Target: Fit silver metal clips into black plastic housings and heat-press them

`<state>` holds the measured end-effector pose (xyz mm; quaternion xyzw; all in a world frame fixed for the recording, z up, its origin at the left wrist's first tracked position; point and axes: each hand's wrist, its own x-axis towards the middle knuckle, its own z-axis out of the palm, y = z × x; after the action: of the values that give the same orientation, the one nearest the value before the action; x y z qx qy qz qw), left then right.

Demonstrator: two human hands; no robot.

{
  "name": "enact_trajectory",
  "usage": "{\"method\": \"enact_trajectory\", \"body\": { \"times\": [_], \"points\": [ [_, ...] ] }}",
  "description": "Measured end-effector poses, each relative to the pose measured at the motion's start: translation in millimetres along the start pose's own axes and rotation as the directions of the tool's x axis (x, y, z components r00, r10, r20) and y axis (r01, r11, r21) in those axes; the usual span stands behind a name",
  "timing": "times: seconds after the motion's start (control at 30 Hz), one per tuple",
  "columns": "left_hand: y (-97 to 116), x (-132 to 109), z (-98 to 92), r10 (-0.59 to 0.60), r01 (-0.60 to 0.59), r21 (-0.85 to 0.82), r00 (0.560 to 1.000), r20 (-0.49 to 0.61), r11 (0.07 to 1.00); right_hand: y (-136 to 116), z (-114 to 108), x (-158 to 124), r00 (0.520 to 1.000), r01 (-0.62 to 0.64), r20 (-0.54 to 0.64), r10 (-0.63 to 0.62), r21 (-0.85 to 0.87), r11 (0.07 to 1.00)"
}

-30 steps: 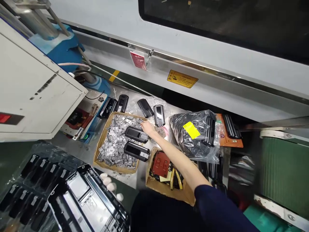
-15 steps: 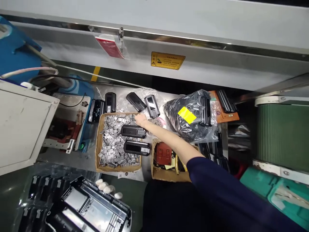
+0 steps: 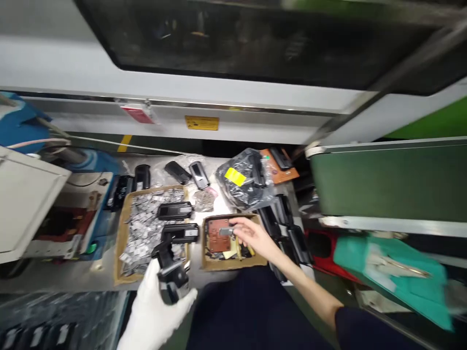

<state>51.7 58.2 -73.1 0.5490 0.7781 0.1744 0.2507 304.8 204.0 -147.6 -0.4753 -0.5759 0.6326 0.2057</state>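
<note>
My left hand (image 3: 151, 311), in a white glove, grips a black plastic housing (image 3: 171, 277) that now shows end-on at the bottom centre. Between the fingers of my bare right hand (image 3: 255, 238) is a small grey metal clip (image 3: 226, 231), slightly blurred. That hand hovers above a small cardboard box (image 3: 233, 265) with a red-brown block (image 3: 218, 244) and yellow-handled tools inside. Left of it, a shallow cardboard tray (image 3: 123, 223) holds many small grey metal clips (image 3: 142, 223). Two black housings (image 3: 175, 210) lie across the tray's right side.
A clear bag of black parts (image 3: 242, 182) with a yellow label stands behind the small box. More black housings (image 3: 282, 209) lie at its right. A blue machine (image 3: 98, 204) borders the left, a green conveyor belt (image 3: 394, 189) the right. Bagged parts (image 3: 36, 335) sit bottom left.
My right hand has moved from the tray's back corner to above the small box, now with a clip in it. The left hand's housing has been turned end-on. The view has shifted.
</note>
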Motion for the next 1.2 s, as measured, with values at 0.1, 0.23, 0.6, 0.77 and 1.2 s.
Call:
{"method": "enact_trajectory", "body": {
  "times": [0.1, 0.23, 0.6, 0.77, 1.2],
  "points": [
    [27.1, 15.3, 23.2, 0.186, -0.187, -0.039, 0.982, -0.036, 0.982, -16.3, -23.2, -84.2, 0.995, 0.030, -0.103, -0.013, 0.160, 0.987],
    [71.4, 15.7, 30.7, 0.613, -0.607, 0.104, 0.789, -0.040, 0.788, -59.7, -35.9, -148.5, 0.948, 0.281, -0.231, -0.219, 0.285, 0.916],
    [125.6, -34.3, 41.8, 0.800, -0.797, 0.158, 0.597, 0.063, 0.583, -65.3, -63.9, -214.7, 0.804, 0.405, -0.286, -0.521, -0.379, 0.832],
    [133.2, -39.6, 67.2, 0.871, -0.815, 0.338, 0.490, -0.031, 0.470, -51.1, -31.6, -218.8, 0.683, 0.356, -0.188, -0.706, -0.758, 0.547],
    [118.2, -47.9, 87.9, 0.731, -0.700, 0.277, 0.683, -0.012, 0.659, -17.9, -8.1, -200.2, 0.504, 0.037, -0.264, -0.822, -0.945, 0.326]
  ]
}}
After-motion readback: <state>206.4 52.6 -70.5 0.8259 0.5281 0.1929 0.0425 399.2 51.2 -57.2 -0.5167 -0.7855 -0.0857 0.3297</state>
